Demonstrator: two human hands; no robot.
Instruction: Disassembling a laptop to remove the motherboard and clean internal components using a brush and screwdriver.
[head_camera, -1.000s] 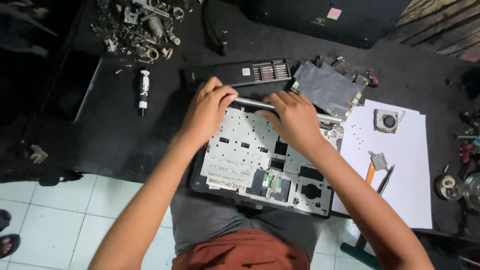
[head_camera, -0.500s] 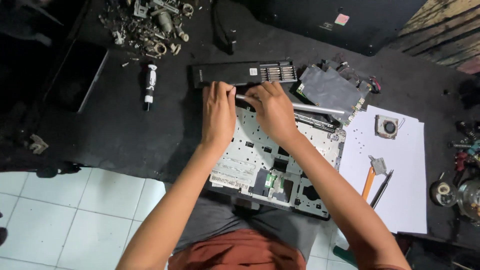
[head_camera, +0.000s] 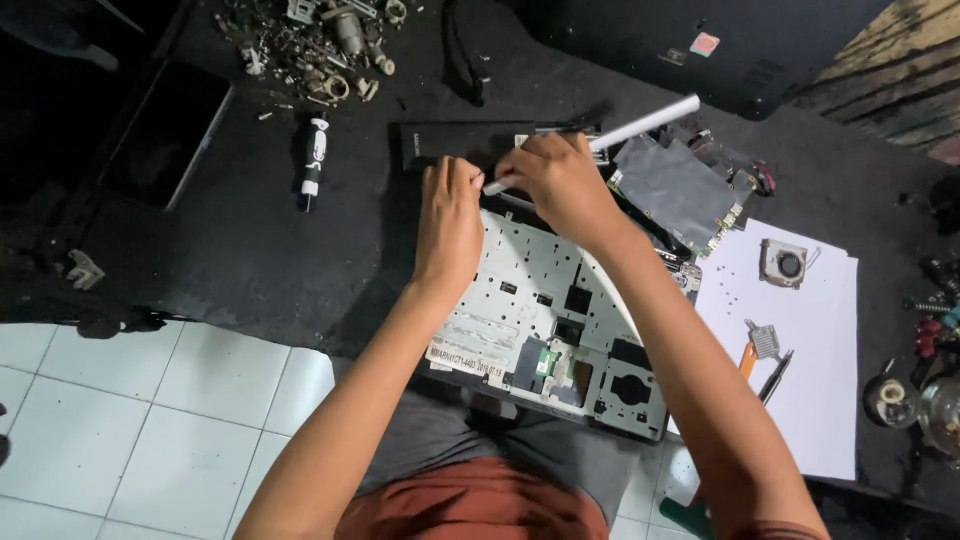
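Note:
An opened laptop base (head_camera: 520, 320), silver inside with cut-outs, lies on a black mat (head_camera: 250, 260) in front of me. My left hand (head_camera: 447, 225) rests palm-down on the base's far left edge. My right hand (head_camera: 562, 185) grips a long silver strip (head_camera: 640, 125) that slants up and to the right, lifted off the base's far edge. A black battery-like bar (head_camera: 450, 145) lies just beyond both hands.
A circuit board under a grey sheet (head_camera: 680, 190) lies right of the hands. White paper (head_camera: 800, 350) holds a small fan (head_camera: 785, 262), heat sink, orange-handled tool and tiny screws. A screwdriver (head_camera: 314, 158) and a pile of metal parts (head_camera: 320, 40) sit far left.
My right hand has raised the silver strip, its far end swinging up and away from the laptop base. My left hand has stayed pressing on the base's far edge.

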